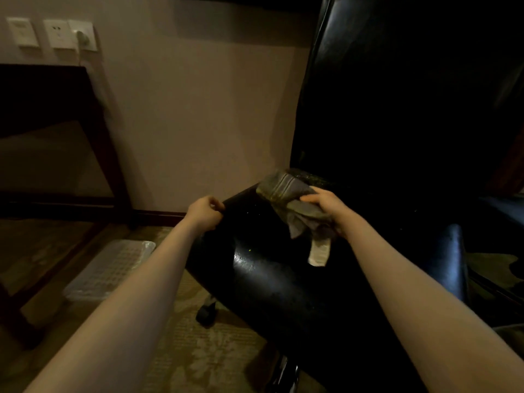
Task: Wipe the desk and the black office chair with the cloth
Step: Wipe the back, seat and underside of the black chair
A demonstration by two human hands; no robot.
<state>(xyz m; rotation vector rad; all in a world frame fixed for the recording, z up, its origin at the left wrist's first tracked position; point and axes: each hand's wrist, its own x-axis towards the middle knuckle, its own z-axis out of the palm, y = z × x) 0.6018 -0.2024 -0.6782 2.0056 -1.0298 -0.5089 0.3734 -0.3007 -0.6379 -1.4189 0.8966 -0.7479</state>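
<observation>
The black office chair (272,282) fills the right half of the view, its glossy seat in front of me and its tall back rising at the upper right. My right hand (329,207) grips a crumpled grey-green cloth (286,191) against the rear part of the seat; a white label hangs from the cloth. My left hand (204,212) has its fingers curled around the seat's left edge. The dark wooden desk (48,89) stands at the left against the wall; only its frame and leg show.
A clear plastic tray (110,268) lies on the patterned carpet beside the desk leg. A chair caster (206,313) sits below the seat. Wall sockets (71,35) with a plugged cable are at the upper left. A dark armrest (453,251) is to the right.
</observation>
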